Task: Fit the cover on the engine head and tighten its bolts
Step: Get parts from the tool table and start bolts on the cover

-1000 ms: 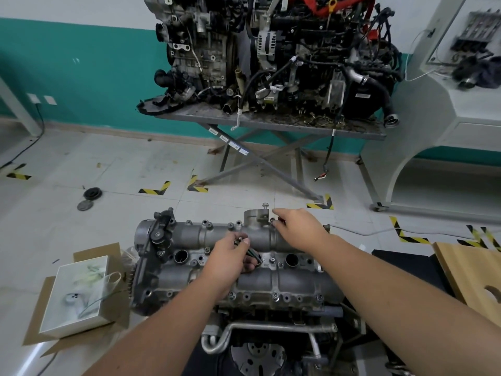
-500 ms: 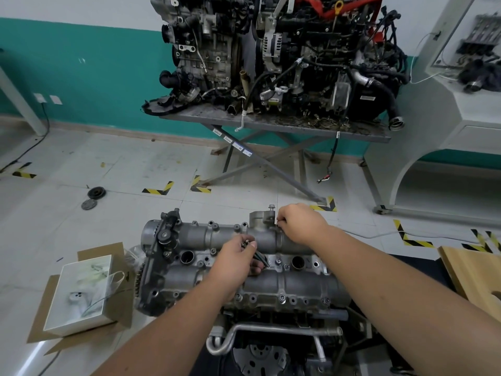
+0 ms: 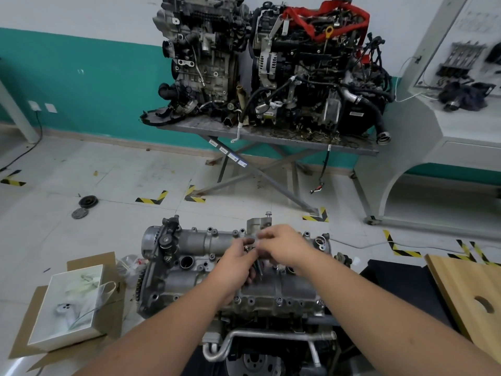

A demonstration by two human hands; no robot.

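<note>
L grip (image 3: 238, 260) holding bolts (image 3: 257, 268), R grip (image 3: 282, 245) pinching one, over cover (image 3: 206, 241)

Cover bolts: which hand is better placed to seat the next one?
Likely right. The left hand grips a bunch of bolts, so it is occupied; the right hand is at that bunch, fingertips meeting it over the cover, seemingly free to pick one.
</note>
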